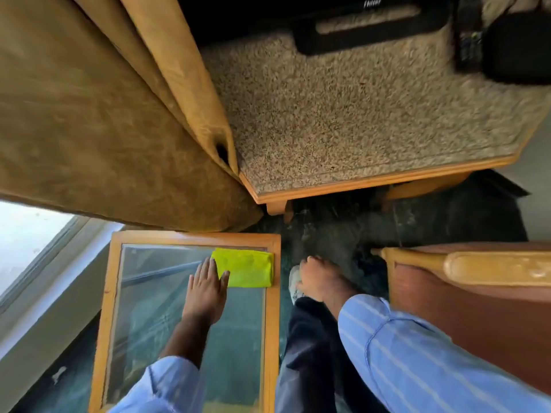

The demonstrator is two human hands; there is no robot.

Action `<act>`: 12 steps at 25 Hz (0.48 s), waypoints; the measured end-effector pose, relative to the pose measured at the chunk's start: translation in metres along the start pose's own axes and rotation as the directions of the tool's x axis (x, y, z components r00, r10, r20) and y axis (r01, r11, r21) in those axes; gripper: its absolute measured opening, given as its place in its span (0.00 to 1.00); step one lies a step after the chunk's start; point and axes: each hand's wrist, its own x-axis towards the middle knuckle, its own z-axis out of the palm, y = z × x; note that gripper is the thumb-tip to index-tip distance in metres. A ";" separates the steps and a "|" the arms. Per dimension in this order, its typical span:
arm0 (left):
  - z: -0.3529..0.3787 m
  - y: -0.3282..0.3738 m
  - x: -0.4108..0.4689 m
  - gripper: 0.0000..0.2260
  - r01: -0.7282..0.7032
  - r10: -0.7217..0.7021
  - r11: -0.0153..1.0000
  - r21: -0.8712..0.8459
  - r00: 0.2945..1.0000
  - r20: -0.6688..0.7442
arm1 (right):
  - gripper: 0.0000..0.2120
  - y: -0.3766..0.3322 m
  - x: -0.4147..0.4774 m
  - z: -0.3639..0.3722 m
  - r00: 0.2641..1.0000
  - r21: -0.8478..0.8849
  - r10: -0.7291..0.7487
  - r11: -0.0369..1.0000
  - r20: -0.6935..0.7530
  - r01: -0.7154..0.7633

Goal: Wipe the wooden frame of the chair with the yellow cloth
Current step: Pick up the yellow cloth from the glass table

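We found the yellow cloth [246,268] folded flat at the far right corner of a glass-topped desk [272,323] with a wooden rim, its right edge lying on that rim. Our left hand [205,289] lay flat on the glass with fingers spread and open, the thumb touching the cloth's near left edge, gripping nothing. Our right hand [320,280] hung beside the desk over the dark floor [343,231], fingers curled loosely downward; we could not tell whether it held anything. Both arms wore blue striped sleeves [417,359]. Beyond the desk stood the chair [357,114], its speckled beige seat edged by a light wooden frame [372,181], well apart from the cloth. A black case-like object [372,28] and a dark bag [518,46] sat at the back of the seat, too blurred to name further. Tan curtains [104,114] hung at left beside a bright window [26,239], and a reddish-brown piece of furniture with a pale wooden top rail [492,268] stood at right.
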 end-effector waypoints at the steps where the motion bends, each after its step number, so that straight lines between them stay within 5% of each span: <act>1: 0.010 -0.005 0.012 0.29 0.006 -0.006 1.000 -0.015 1.000 -0.012 | 0.25 0.000 0.018 0.007 0.999 -0.008 -0.006 1.000 0.032 0.007; 5: 0.076 -0.043 0.063 0.25 0.164 -0.167 0.973 -0.162 0.986 -0.005 | 0.23 -0.014 0.091 0.042 0.995 0.065 -0.060 0.996 -0.075 0.065; 9: 0.100 -0.034 0.090 0.24 0.258 -0.279 0.925 -0.280 0.959 -0.041 | 0.30 -0.036 0.146 0.087 0.947 -0.101 -0.195 0.979 -0.255 0.175; 12: 0.098 -0.028 0.097 0.25 0.339 -0.366 0.903 -0.264 0.929 -0.058 | 0.14 -0.053 0.152 0.105 0.943 -0.080 -0.167 0.985 -0.288 0.150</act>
